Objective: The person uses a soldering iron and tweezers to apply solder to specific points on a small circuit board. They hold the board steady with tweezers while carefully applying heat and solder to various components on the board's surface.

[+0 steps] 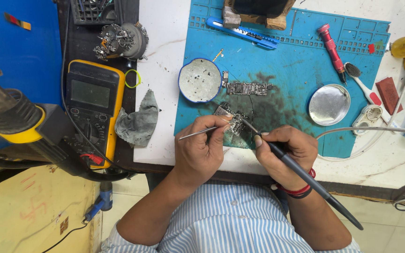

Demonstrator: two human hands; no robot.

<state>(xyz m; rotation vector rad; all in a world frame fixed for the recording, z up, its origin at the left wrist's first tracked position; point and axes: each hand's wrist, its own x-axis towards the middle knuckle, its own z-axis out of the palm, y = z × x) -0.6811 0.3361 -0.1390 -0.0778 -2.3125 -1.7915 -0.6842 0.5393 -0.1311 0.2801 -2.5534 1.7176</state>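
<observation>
The small circuit board (230,121) lies on the blue work mat (296,70), close to the near edge, just ahead of both hands. It looks light and thin, stiff but easily cracked, and its top is crowded with tiny silver parts that I would not want pressed or scraped. I would judge the bare edges and corners the only safe places to take hold of it; the middle is all components. It reads as a dark, irregular plate with bright metal shields, and the mat around it is stained dark.

The left hand (201,150) is closed around a pair of tweezers (198,133), whose tips reach toward the board from about eight o'clock. The right hand (284,152) is clamped pen-fashion on a dark soldering iron (301,175), its tip touching the board from about four o'clock, its handle trailing back over the wrist.

At twelve o'clock from the board sits a second, longer board (249,88). At eleven o'clock is a round blue-rimmed dish (199,80); at two o'clock, a round metal tin (329,104). Further off, at one o'clock, lies a red screwdriver (332,48), and at nine o'clock, off the mat, a grey rag (139,121) and a yellow multimeter (92,112).
</observation>
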